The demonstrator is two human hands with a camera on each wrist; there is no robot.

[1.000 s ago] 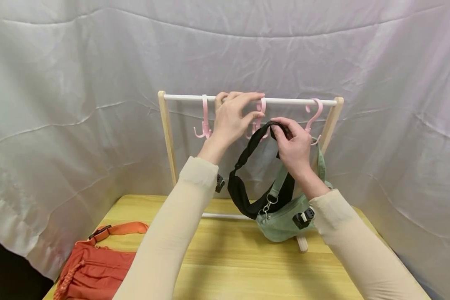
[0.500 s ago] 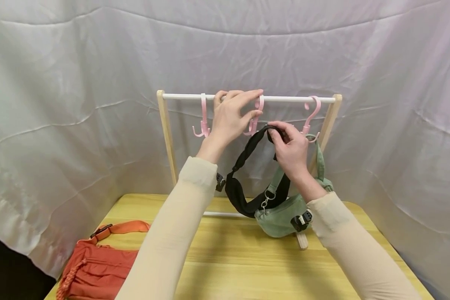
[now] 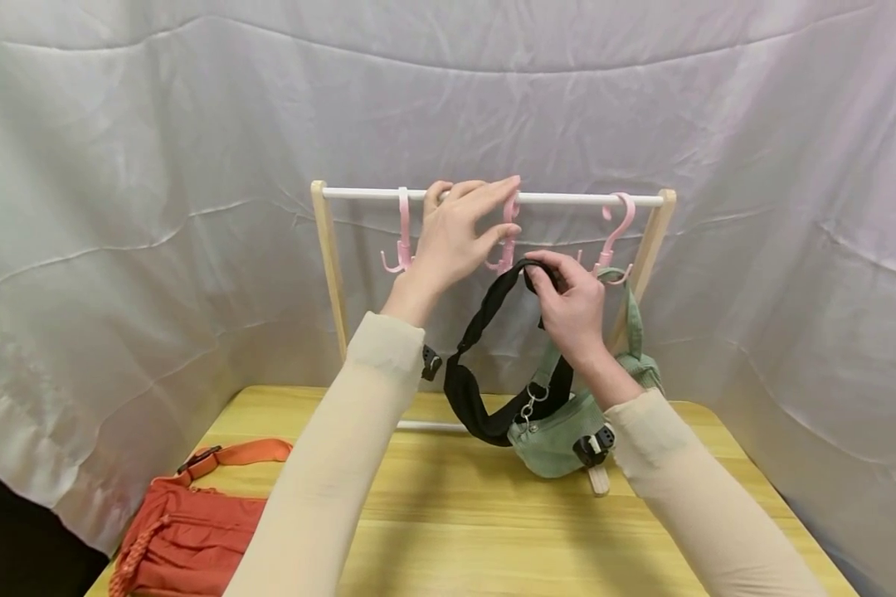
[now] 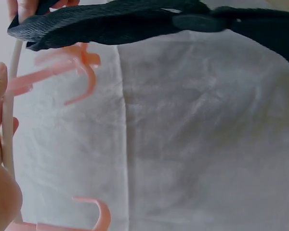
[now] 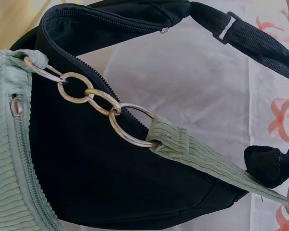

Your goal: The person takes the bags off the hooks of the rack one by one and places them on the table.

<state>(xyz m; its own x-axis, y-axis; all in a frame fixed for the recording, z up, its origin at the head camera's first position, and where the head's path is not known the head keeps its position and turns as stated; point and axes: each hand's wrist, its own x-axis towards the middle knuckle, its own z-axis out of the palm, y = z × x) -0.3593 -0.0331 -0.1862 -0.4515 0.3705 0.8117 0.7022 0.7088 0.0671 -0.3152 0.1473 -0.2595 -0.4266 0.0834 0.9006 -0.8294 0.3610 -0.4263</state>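
Observation:
My left hand [image 3: 451, 228] lies over the white rail, its fingers bent over the bar, thumb and index finger holding the middle pink hook [image 3: 506, 249]. Just right of it and lower, my right hand [image 3: 571, 303] pinches the strap [image 3: 493, 294] of a black waist bag [image 5: 111, 178], thumb in front. The strap's top loop is slightly below the hook's prongs, apart from them in the head view. A green corduroy bag [image 3: 556, 444] with a metal ring chain [image 5: 94, 98] hangs from the right pink hook [image 3: 616, 228], partly overlapping the black bag.
The white rail [image 3: 567, 199] runs between wooden posts [image 3: 330, 265] on a yellow wood-grain table [image 3: 448, 531]. Another pink hook [image 3: 403, 232] hangs at the left. A red bag [image 3: 202, 531] with an orange strap lies at the table's front left. Grey cloth [image 3: 194, 124] surrounds the table.
My right hand has come slightly down and left with the black strap. The left hand stays at the rail and middle hook, which turns a little.

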